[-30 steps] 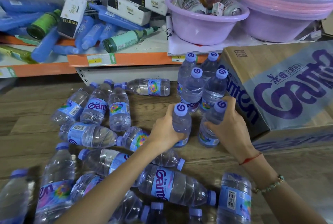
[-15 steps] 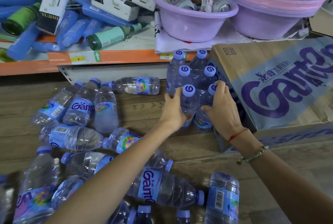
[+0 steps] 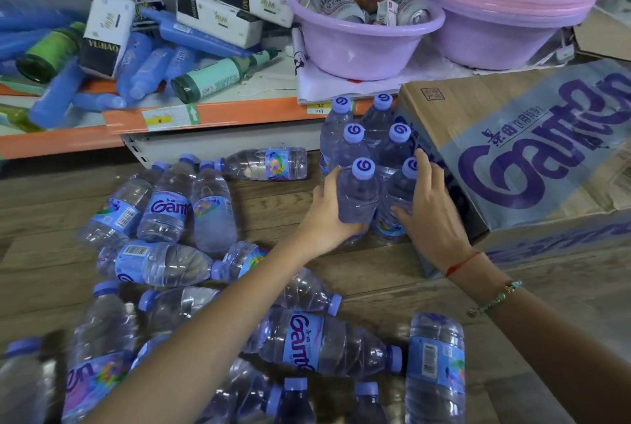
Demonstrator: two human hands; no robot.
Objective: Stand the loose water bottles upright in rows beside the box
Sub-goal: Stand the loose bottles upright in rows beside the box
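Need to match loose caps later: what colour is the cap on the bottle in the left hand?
Lavender-purple with a white swirl, on the cap in the head view.

Soft, even, cool-tinted light casts faint shadows; motion blur and wide-angle bending smear the edges.

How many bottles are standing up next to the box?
6, in three pairs beside the box: back, middle, front, each front one held by a hand. None seems hidden.
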